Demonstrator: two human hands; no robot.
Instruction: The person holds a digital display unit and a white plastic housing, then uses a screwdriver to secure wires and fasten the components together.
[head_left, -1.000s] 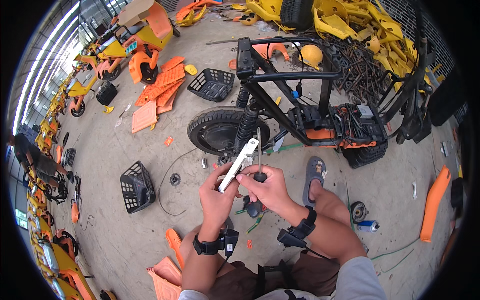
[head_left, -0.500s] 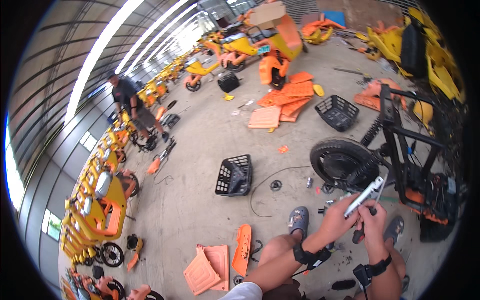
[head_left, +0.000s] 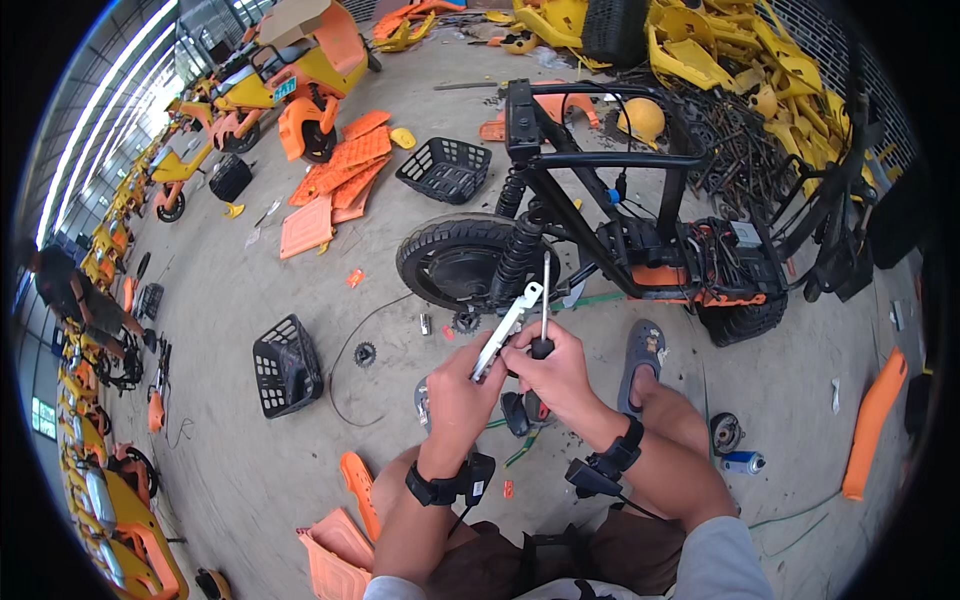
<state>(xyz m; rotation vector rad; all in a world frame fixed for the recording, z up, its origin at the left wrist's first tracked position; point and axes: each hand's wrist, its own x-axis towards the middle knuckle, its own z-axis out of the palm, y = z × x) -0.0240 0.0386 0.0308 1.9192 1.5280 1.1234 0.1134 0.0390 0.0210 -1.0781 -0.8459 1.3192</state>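
My left hand (head_left: 462, 385) is closed on a long white metal bracket (head_left: 510, 322), held at a slant. My right hand (head_left: 558, 372) grips a screwdriver (head_left: 545, 300) by its black handle, shaft pointing up beside the bracket, and its thumb meets the bracket's lower part. Behind both hands stands a stripped black scooter frame (head_left: 600, 240) with a coil shock absorber (head_left: 524, 250) and a wheel (head_left: 445, 265). A dark tool with some red, too hidden to name, lies below my hands on the floor.
Black baskets (head_left: 285, 365) (head_left: 443, 168), orange panels (head_left: 350, 165), a sprocket (head_left: 365, 353) and a spray can (head_left: 743, 462) lie on the concrete (head_left: 200, 300). Yellow bodywork (head_left: 710, 60) is piled at back right. Scooters line the left, where another person (head_left: 65, 290) stands bent over.
Half a second ago the view was swung left toward the other person and scooters; it has swung back down onto my hands and the frame. Both hands still hold the bracket and screwdriver.
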